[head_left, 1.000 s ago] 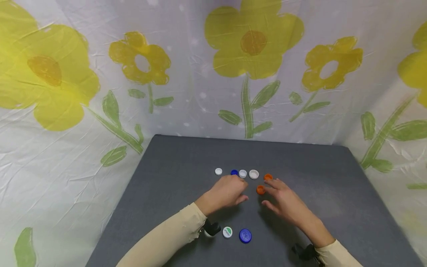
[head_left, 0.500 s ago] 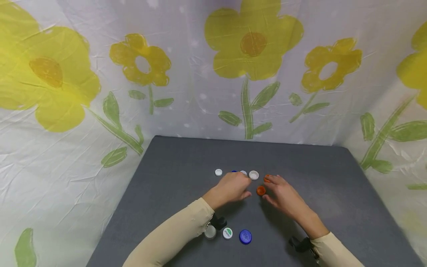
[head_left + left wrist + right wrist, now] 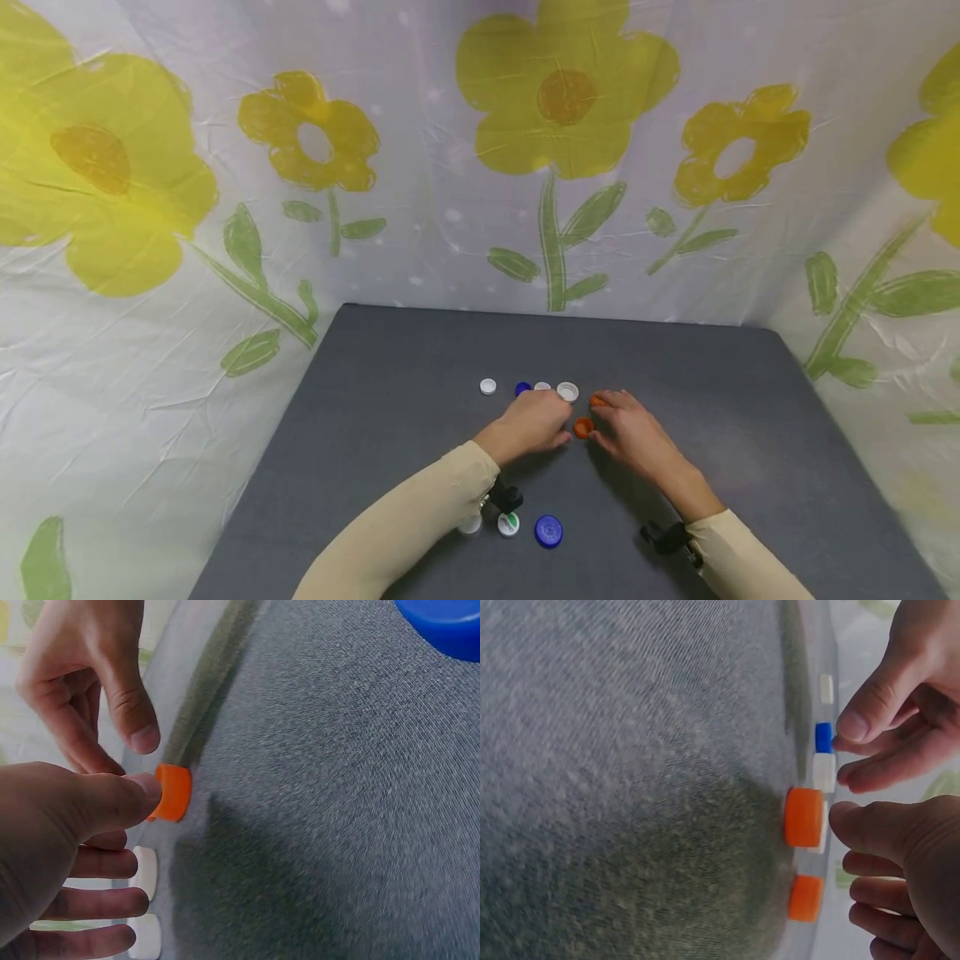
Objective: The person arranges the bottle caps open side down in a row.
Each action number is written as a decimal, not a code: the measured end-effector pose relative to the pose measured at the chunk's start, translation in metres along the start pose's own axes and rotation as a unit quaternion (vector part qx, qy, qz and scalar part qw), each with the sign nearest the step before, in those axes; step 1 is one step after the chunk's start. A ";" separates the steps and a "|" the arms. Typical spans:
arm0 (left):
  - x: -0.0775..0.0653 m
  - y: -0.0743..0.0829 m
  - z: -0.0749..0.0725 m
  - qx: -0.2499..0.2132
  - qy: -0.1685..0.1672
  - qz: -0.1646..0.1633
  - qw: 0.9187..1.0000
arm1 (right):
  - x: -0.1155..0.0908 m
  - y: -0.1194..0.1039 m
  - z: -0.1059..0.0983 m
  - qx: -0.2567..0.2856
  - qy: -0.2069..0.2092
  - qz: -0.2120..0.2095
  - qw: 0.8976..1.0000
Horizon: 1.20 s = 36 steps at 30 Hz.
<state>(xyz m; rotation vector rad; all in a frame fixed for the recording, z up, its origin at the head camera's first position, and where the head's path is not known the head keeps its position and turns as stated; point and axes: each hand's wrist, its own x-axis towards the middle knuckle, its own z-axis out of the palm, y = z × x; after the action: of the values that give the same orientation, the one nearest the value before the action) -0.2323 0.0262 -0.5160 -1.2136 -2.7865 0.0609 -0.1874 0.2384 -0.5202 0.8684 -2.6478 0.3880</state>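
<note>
Two orange bottle caps lie near my hands: the nearer cap (image 3: 582, 428) sits between them, and the farther cap (image 3: 597, 400) is partly covered by my right fingertips in the head view. My right hand (image 3: 637, 437) hovers just right of the nearer cap, fingers spread and loosely bent, holding nothing. My left hand (image 3: 532, 423) is left of that cap, thumb extended and fingers relaxed, with nothing in its grasp. In the left wrist view its thumb overlaps an orange cap (image 3: 177, 793); whether they touch, I cannot tell.
Behind the hands runs a row with a white cap (image 3: 488, 386), a blue cap (image 3: 522, 388), another white cap (image 3: 542, 386) and a wider white cap (image 3: 567, 392). Nearer me lie a pale cap (image 3: 470, 525), a white-and-green cap (image 3: 508, 524) and a large blue cap (image 3: 548, 531).
My left hand has moved right, closer to the nearer orange cap. The right hand has shifted slightly left and forward, covering more of the farther cap. The caps appear to stay put.
</note>
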 end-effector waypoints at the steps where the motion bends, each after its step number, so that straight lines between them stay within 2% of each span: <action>1: 0.002 0.001 0.002 -0.001 0.000 -0.001 1.000 | 0.000 0.001 0.001 0.002 0.003 0.000 1.000; 8: 0.011 0.004 0.014 -0.009 -0.006 -0.010 1.000 | 0.001 0.004 0.008 0.002 0.001 -0.005 1.000; 20: 0.019 0.008 0.018 0.013 -0.007 -0.007 1.000 | -0.001 0.008 0.019 -0.018 -0.018 0.004 1.000; 26: 0.021 0.008 0.022 0.004 0.001 -0.002 1.000 | -0.003 0.006 0.020 -0.022 -0.027 0.019 0.999; 30: 0.020 0.007 0.021 0.009 -0.001 0.001 1.000 | -0.003 0.006 0.019 -0.016 -0.022 0.013 1.000; 36: 0.015 0.007 0.012 0.014 0.005 0.003 1.000 | -0.003 0.002 0.015 0.000 -0.010 0.009 1.000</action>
<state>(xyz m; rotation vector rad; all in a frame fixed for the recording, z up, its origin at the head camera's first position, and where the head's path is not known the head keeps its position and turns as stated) -0.2394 0.0421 -0.5272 -1.2116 -2.7651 0.0926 -0.1899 0.2361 -0.5357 0.8528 -2.6759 0.3851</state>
